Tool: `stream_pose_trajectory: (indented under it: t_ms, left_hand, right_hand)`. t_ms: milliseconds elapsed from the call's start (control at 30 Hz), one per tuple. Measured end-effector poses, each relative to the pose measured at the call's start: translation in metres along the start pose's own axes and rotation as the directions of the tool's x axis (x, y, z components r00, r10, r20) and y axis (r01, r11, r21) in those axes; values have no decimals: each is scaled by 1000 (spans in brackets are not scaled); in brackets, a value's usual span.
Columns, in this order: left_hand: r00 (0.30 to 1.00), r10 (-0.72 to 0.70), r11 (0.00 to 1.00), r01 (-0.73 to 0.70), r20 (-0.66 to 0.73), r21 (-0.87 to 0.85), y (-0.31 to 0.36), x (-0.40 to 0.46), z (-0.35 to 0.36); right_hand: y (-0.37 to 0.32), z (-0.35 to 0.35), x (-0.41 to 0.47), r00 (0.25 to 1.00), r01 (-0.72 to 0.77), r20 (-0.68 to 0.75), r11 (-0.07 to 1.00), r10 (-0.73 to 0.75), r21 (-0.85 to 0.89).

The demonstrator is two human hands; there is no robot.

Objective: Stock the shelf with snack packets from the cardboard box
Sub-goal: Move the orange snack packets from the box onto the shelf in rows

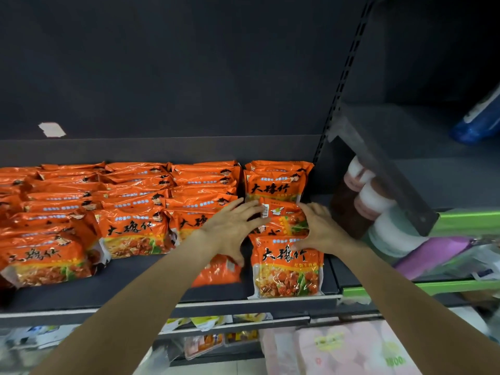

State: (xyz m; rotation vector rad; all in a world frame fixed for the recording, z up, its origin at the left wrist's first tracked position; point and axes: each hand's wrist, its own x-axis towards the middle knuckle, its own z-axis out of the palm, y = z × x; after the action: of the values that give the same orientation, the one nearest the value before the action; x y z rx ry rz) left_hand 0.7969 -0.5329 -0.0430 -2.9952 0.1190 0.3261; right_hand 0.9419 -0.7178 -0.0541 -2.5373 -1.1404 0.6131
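Rows of orange snack packets fill the dark shelf. In the rightmost row, one packet lies back side up with its barcode showing, behind the front packet. My left hand presses the left side of this row with spread, straight fingers. On the row's right side, my right hand lies with its fingers spread over the packets. Another orange packet sits partly hidden under my left forearm. The cardboard box is not in view.
A slotted black upright and a slanted bracket bound the shelf on the right. Beyond them are white rolls, a purple pack and a blue bag. Pink packs sit on the shelf below.
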Motion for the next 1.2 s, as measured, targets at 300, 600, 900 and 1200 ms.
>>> stream_pose_trajectory:
  t_ms: [300, 600, 900, 1200]
  left_hand:
    - [959, -175, 952, 106, -225, -289, 5, -2, -1]
    - [963, -239, 935, 194, -122, -298, 7, 29, -13]
    - [853, -444, 837, 286, -273, -467, 1, 21, -22]
    - [891, -402, 654, 116, -213, -748, 5, 30, -31]
  right_hand:
    - [-13, 9, -2, 993, 20, -116, 1000, -22, -23]
    - [-11, 10, -17, 983, 32, -181, 999, -31, 6]
    - [-15, 3, -28, 971, -37, -239, 996, 17, -82]
    - [-15, 1, -31, 976, -31, -219, 990, 0, -135]
